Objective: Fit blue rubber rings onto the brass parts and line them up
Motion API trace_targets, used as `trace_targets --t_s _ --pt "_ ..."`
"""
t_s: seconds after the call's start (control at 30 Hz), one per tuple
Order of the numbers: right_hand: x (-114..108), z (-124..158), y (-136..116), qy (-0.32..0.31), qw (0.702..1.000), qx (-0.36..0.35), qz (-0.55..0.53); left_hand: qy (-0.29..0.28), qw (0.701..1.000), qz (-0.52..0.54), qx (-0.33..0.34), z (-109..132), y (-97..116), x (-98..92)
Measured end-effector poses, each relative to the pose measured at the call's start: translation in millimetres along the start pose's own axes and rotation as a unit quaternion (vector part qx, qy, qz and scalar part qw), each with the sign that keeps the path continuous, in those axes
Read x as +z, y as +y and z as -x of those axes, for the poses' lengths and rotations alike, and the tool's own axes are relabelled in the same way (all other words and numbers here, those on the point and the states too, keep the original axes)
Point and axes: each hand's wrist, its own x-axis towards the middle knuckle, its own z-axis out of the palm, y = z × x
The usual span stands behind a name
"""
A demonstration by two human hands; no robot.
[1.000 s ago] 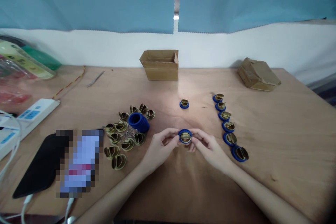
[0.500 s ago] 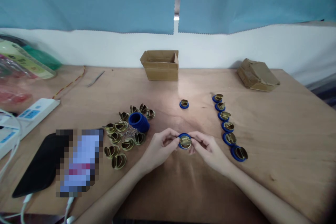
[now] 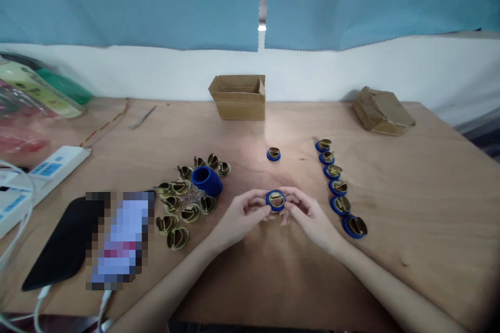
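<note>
Between my two hands is a round brass-coloured fitting with a hinged flap, ringed in blue (image 3: 276,200). My left hand (image 3: 246,216) grips its left edge with thumb and fingers, while my right hand (image 3: 310,218) pinches the right edge. Both hands hold it just above the table. Beyond them lies a single blue-ringed fitting (image 3: 274,154). To the left, a leaning stack of blue rings (image 3: 207,180) stands among several brass fittings without rings (image 3: 190,213). Along the right runs a column of several blue-ringed fittings (image 3: 338,187).
At the back stand an open cardboard box (image 3: 241,106) and a crumpled carton (image 3: 385,112). A white power strip (image 3: 50,171), a black phone (image 3: 64,244) and a blurred-out phone (image 3: 121,239) with cables occupy the left. Plastic packaging (image 3: 42,93) lies behind them.
The fitting in my hands has risen slightly and tilted, so its flap faces differently. My fingers have shifted further under it. The other fittings stay where they were.
</note>
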Motion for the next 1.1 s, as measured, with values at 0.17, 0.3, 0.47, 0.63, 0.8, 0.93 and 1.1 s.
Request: trace_targets --t_s 0.17,0.3,0.47,0.63,0.8,0.93,1.1 --pt "3.0 1.4 -4.0 0.007 1.000 -0.008 0.024 0.014 1.000 -0.011 0.014 -0.7 -1.9 -0.7" --pt "4.3 2.7 -4.2 0.010 0.999 -0.010 0.052 0.015 0.999 -0.018 0.022 -1.2 -1.9 -0.7" --pt "-0.5 6.0 -7.5 -0.012 0.990 -0.031 0.138 0.012 1.000 -0.016 0.016 -1.3 -3.1 -0.9" --pt "-2.3 9.1 -11.5 0.007 0.950 -0.084 0.300 0.012 0.999 -0.029 0.008 -0.5 -5.1 -2.7" --pt "-0.7 8.1 -5.3 0.026 0.930 -0.145 0.338 -0.003 0.999 -0.045 0.000 0.4 -10.3 -2.3" --pt "-4.1 7.7 -6.4 0.027 0.917 -0.166 0.361 -0.005 0.997 -0.075 0.011 1.6 -11.9 -0.8" --pt "-15.5 6.3 -21.0 0.102 0.887 -0.188 0.408 0.054 0.938 -0.314 0.136 5.4 -10.6 0.6"
